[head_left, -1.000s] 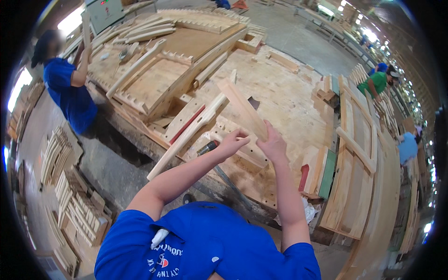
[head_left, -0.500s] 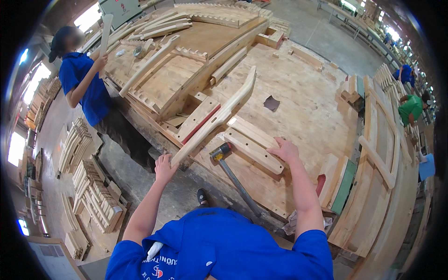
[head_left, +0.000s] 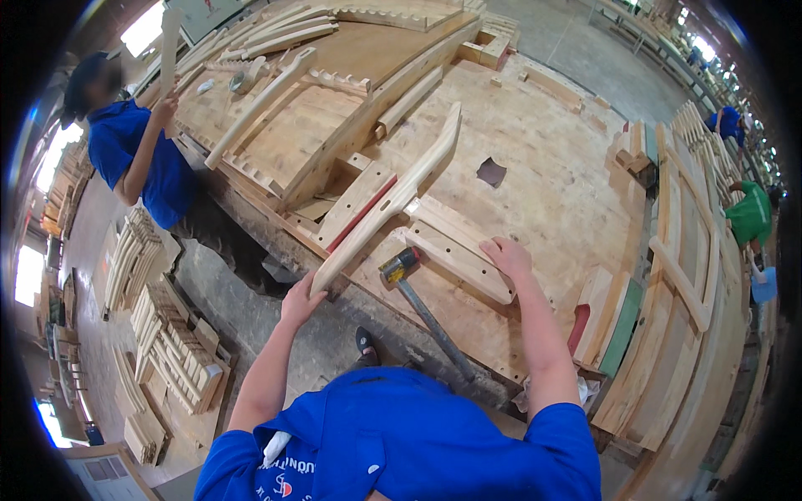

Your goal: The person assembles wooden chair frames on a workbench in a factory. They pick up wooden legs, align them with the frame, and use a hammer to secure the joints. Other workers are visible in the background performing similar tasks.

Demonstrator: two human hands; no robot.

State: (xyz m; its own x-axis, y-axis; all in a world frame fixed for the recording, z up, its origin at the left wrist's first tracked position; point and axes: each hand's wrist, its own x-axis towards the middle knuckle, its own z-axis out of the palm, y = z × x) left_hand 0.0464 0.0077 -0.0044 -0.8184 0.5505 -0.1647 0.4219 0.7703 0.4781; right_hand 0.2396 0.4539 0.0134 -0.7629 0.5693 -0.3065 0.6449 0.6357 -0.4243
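The long curved wooden rail [head_left: 384, 204] lies on the workbench [head_left: 543, 159], its long axis running from seven o'clock up to one o'clock. The left hand [head_left: 299, 299] curls around its near end at the bench edge. The right hand [head_left: 505, 255], fingers together, presses flat on a slotted wooden block [head_left: 455, 250]. A hammer [head_left: 418, 301] lies between them. Half a second ago the left hand gripped lower.

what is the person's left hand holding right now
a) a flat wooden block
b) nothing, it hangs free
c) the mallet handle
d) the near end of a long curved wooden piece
d: the left hand grips the near end of the long curved wooden piece, while the mallet lies untouched on the workbench and the right hand rests on a flat wooden block.
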